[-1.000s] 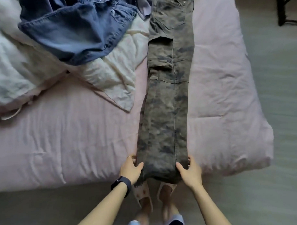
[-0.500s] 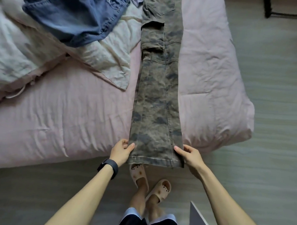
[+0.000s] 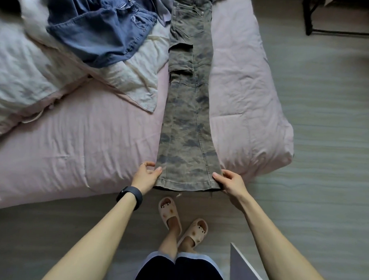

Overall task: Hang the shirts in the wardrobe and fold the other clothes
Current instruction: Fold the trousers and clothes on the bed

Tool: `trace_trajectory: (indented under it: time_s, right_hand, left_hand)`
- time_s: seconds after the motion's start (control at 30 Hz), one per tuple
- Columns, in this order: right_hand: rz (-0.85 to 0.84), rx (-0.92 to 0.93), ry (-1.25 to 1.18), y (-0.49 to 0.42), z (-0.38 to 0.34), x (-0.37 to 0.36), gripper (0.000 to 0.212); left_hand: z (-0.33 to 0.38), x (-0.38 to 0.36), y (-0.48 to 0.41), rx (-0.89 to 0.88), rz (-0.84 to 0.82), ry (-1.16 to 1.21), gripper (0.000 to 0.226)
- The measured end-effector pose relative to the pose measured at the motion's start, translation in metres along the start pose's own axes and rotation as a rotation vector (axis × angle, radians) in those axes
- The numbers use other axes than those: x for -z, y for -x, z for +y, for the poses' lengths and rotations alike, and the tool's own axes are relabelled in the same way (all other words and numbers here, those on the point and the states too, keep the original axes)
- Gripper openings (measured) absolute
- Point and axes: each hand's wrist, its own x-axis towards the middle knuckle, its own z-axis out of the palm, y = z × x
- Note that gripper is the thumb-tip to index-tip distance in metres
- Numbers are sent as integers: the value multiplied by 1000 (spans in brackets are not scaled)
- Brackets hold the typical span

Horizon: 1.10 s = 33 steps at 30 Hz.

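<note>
Both hands are engaged on the olive and grey camouflage cotton cargo trousers (image 3: 188,119). My left hand (image 3: 145,176) pinches the left corner of the hem, thumb on top and the other fingers tucked beneath; my right hand (image 3: 230,181) pinches the right corner in the same way. The trousers lie flat with the legs stacked one on the other, running straight away from my fingers across the pink quilted bed cover (image 3: 74,146). The waistband is at the far end and the hem reaches the bed's edge just at my fingertips. I judge that holding both corners at once keeps the hem square and the cloth taut, so that the stacked legs stay aligned when carried up toward the waistband. The fold itself is not yet made. Beyond and to the left of my left hand, well apart from it, a crumpled blue denim garment (image 3: 99,28) rests on a creased cream linen garment (image 3: 129,75); both await attention. No wardrobe is in view. The risk I note is the under leg slipping out of line when the hem is lifted.
</note>
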Motion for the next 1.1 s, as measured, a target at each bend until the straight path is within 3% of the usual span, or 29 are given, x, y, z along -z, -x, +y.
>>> trace_trajectory:
  time_s: [0.1, 0.27, 0.4, 0.67, 0.83, 0.97, 1.03, 1.1]
  right_hand:
    - [19, 19, 41, 3, -3, 4, 15]
    - [92, -50, 128, 10, -12, -4, 40]
    - [75, -119, 144, 16, -4, -4, 50]
    - [-20, -185, -321, 29, -15, 0, 4]
    - [62, -90, -49, 21, -13, 4, 14]
    - [130, -123, 59, 17, -2, 1, 38]
    - [168, -119, 81, 18, 2, -1, 46]
    - [216, -63, 84, 22, 5, -3, 41]
  left_hand:
    - [-4, 4, 3, -4, -42, 46, 23]
    - [-10, 7, 4, 84, 72, 3, 28]
    - [-10, 6, 14, 120, 58, 6, 31]
    - [-3, 9, 19, -14, 14, 276, 21]
    - [-2, 13, 18, -129, -21, 189, 19]
    - [-11, 16, 15, -112, -14, 36, 13]
    - [-10, 16, 16, -116, -30, 40, 14]
    - [-8, 17, 19, -105, -72, 130, 13]
